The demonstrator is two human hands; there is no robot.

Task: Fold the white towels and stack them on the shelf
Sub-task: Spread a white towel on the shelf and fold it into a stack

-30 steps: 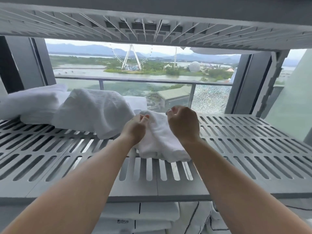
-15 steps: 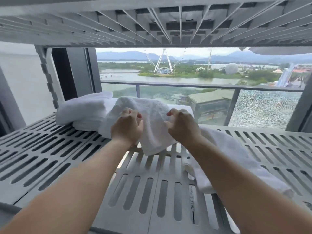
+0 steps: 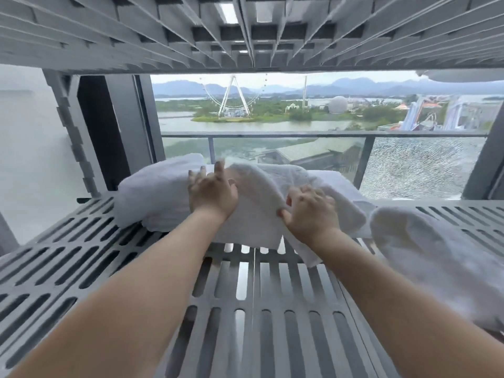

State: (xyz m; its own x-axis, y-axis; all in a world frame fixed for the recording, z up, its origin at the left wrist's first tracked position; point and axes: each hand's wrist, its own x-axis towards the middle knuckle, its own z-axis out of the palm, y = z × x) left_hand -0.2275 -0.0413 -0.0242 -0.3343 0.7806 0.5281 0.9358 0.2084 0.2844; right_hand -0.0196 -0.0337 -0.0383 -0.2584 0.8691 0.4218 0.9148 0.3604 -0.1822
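Note:
A loose white towel [image 3: 259, 205] lies draped over a stack of folded white towels [image 3: 152, 197] at the back of the grey slatted shelf [image 3: 81, 263]. My left hand [image 3: 212, 193] rests flat on the draped towel's left part, fingers spread. On its right part lies my right hand [image 3: 311, 214], palm down, with fingers apart and thumb at the fold's edge. A narrow end of this towel hangs toward me below my right wrist. Another crumpled white towel [image 3: 436, 263] lies on the shelf at the right, next to my right forearm.
The underside of an upper shelf [image 3: 245, 31] hangs low just above the towels. A grey shelf post [image 3: 73, 132] stands at the back left. Behind the shelf is a window with a balcony railing [image 3: 300, 136]. Bare slats stretch across the shelf's near and left parts.
Both hands have moved away from me and opened, laying the towel they gripped over the stack at the back. The view has shifted left and closer, and the right-hand towel now lies beside my forearm.

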